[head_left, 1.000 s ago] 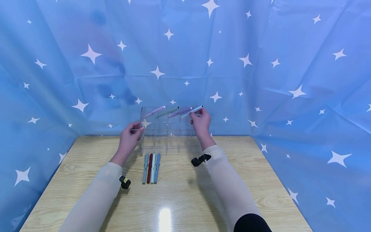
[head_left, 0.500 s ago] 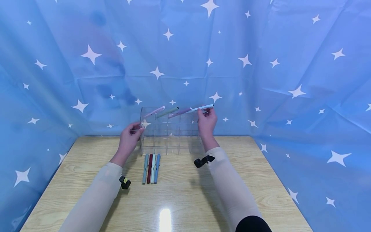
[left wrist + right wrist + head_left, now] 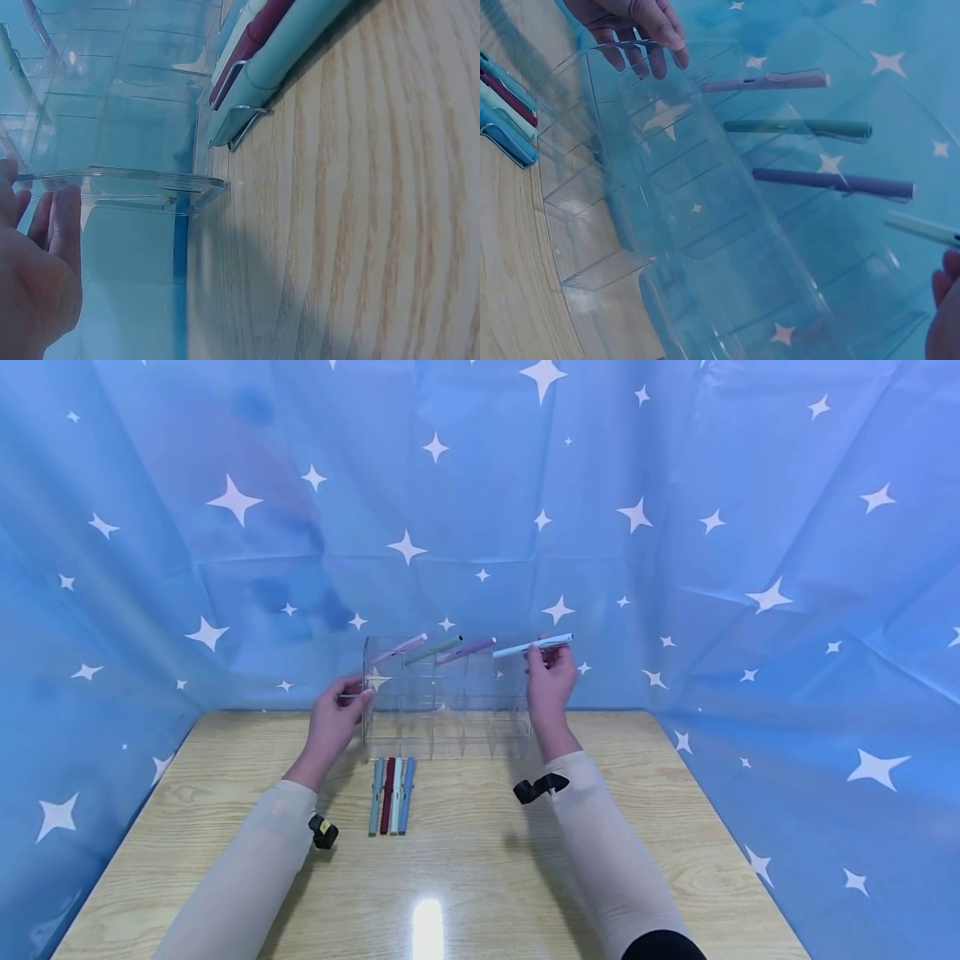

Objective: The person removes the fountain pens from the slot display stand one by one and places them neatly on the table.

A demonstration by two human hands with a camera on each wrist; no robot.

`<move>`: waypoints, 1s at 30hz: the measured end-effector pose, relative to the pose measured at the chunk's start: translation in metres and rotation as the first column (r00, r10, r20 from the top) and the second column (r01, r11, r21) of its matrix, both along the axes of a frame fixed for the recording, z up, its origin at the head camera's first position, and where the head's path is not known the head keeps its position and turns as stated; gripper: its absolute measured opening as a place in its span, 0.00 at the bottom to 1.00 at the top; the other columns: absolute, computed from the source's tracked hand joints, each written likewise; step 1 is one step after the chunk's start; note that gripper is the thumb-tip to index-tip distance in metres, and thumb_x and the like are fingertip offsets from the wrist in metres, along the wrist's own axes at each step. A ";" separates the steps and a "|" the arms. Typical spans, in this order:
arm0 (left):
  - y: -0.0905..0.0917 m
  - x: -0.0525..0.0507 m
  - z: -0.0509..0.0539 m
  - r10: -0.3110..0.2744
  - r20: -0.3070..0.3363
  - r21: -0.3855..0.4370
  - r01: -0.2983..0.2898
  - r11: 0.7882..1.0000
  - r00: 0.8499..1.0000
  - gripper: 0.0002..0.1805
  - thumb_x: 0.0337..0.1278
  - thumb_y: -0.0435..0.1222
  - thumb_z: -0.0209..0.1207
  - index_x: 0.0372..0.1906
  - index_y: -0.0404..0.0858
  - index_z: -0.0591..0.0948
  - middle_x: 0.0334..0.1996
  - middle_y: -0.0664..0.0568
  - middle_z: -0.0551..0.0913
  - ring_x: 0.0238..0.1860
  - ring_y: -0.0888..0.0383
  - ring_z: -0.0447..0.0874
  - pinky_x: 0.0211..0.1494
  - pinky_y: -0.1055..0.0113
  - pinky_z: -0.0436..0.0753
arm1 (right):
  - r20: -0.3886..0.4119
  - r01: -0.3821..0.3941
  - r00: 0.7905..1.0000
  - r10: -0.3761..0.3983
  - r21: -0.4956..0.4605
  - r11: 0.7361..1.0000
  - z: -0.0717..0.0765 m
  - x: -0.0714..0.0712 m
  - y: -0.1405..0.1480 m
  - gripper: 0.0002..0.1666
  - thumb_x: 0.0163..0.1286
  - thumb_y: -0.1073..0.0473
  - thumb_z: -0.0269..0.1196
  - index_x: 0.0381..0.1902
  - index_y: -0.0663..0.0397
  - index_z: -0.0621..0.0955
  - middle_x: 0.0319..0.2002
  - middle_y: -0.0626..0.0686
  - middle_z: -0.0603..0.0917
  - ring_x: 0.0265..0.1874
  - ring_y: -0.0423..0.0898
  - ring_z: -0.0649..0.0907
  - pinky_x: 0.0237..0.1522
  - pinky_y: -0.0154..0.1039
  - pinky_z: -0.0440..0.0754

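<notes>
A clear compartmented rack (image 3: pixel 447 747) stands at the back of the table. My left hand (image 3: pixel 335 718) grips its left side wall, thumb in front; the left wrist view shows the same hand (image 3: pixel 41 262) at the wall's edge. Above the rack's right end, my right hand (image 3: pixel 551 689) pinches a light blue pen (image 3: pixel 517 650), tilted slightly up to the right. In the rack's top row lean a pink pen (image 3: pixel 401 648), a green pen (image 3: pixel 435 650) and a purple pen (image 3: pixel 467 651), also seen in the right wrist view as a purple pen (image 3: pixel 832 181).
In front of the rack's left part, several pens lie side by side on the wooden table (image 3: pixel 480 877): a grey-green one (image 3: pixel 376 797), a dark red one (image 3: pixel 387 797), a pale green one (image 3: pixel 396 797) and a blue one (image 3: pixel 407 797). A blue star-patterned cloth (image 3: pixel 480 527) hangs behind.
My right hand has moved to the right with the light blue pen, away from the purple pen, and the pen lies flatter. My left hand has stayed at the rack's side.
</notes>
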State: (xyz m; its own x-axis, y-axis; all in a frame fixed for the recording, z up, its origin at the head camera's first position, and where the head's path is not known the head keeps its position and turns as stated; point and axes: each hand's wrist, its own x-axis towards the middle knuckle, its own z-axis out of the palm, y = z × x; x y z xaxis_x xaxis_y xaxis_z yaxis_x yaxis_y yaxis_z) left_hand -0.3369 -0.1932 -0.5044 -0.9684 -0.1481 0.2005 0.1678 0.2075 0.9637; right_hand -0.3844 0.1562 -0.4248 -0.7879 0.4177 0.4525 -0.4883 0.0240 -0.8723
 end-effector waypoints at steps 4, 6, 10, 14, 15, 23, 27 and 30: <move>0.000 0.001 0.000 0.001 -0.004 0.003 -0.001 1.000 1.000 0.26 0.81 0.45 0.67 0.73 0.39 0.81 0.59 0.43 0.84 0.53 0.51 0.84 0.51 0.66 0.92 | -0.001 -0.022 1.000 0.022 0.001 1.000 0.000 0.005 0.002 0.11 0.82 0.67 0.65 0.57 0.66 0.84 0.41 0.53 0.87 0.42 0.50 0.87 0.47 0.46 0.92; 0.000 0.001 0.000 -0.001 -0.007 0.004 0.001 1.000 1.000 0.26 0.81 0.46 0.67 0.73 0.39 0.81 0.59 0.42 0.84 0.53 0.51 0.84 0.51 0.66 0.92 | -0.009 -0.053 0.999 0.052 -0.002 0.999 -0.001 0.008 0.003 0.11 0.82 0.69 0.65 0.58 0.68 0.83 0.43 0.58 0.86 0.42 0.48 0.87 0.52 0.47 0.92; -0.001 0.001 -0.001 -0.006 -0.011 0.003 0.006 1.000 1.000 0.27 0.81 0.46 0.66 0.74 0.38 0.81 0.60 0.40 0.84 0.54 0.49 0.84 0.52 0.66 0.92 | -0.006 -0.143 0.990 0.143 -0.017 0.989 -0.002 0.014 0.005 0.12 0.82 0.72 0.62 0.58 0.71 0.83 0.45 0.61 0.84 0.43 0.45 0.86 0.57 0.43 0.91; -0.001 0.001 -0.001 -0.008 -0.012 0.005 0.008 1.000 1.000 0.27 0.81 0.47 0.66 0.74 0.38 0.80 0.60 0.40 0.84 0.54 0.49 0.84 0.51 0.68 0.91 | 0.036 -0.235 0.971 0.236 -0.020 0.972 -0.004 0.022 0.005 0.15 0.84 0.70 0.59 0.63 0.66 0.83 0.46 0.56 0.82 0.45 0.46 0.88 0.61 0.48 0.91; -0.001 0.001 -0.001 -0.009 -0.012 0.008 0.009 1.000 1.000 0.27 0.81 0.46 0.66 0.73 0.38 0.80 0.60 0.41 0.84 0.54 0.49 0.84 0.51 0.67 0.91 | 0.047 -0.254 0.966 0.254 -0.019 0.967 -0.004 0.024 0.005 0.16 0.85 0.70 0.58 0.65 0.64 0.83 0.46 0.56 0.82 0.45 0.46 0.88 0.61 0.50 0.90; 0.000 0.001 -0.001 -0.006 -0.004 0.006 0.006 1.000 1.000 0.26 0.81 0.46 0.66 0.73 0.37 0.80 0.59 0.43 0.84 0.54 0.49 0.84 0.51 0.66 0.92 | 0.128 -0.320 0.942 0.310 0.062 0.945 -0.013 0.041 0.002 0.20 0.86 0.66 0.59 0.70 0.60 0.83 0.47 0.58 0.84 0.42 0.45 0.89 0.51 0.43 0.94; 0.000 0.000 -0.001 -0.003 -0.007 0.004 0.003 1.000 1.000 0.26 0.82 0.46 0.66 0.73 0.37 0.80 0.60 0.42 0.84 0.54 0.50 0.83 0.50 0.68 0.91 | 0.150 -0.356 0.927 0.345 0.060 0.932 -0.019 0.047 0.001 0.17 0.85 0.66 0.62 0.67 0.62 0.85 0.44 0.58 0.84 0.40 0.44 0.89 0.46 0.41 0.94; 0.000 0.000 -0.002 -0.002 -0.012 0.001 0.002 1.000 1.000 0.27 0.82 0.46 0.66 0.73 0.36 0.80 0.60 0.42 0.84 0.54 0.51 0.83 0.50 0.68 0.91 | 0.155 -0.384 0.914 0.374 0.039 0.923 -0.023 0.051 -0.001 0.15 0.84 0.67 0.63 0.64 0.65 0.85 0.44 0.61 0.84 0.39 0.44 0.89 0.44 0.41 0.94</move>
State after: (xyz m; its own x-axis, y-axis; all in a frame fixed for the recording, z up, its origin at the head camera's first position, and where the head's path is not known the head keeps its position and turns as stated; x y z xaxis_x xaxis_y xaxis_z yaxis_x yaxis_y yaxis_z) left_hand -0.3367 -0.1937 -0.5063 -0.9662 -0.1462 0.2124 0.1802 0.2061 0.9618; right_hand -0.3332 0.1549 -0.4478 -0.9389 0.0475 0.3410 -0.3438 -0.0776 -0.9358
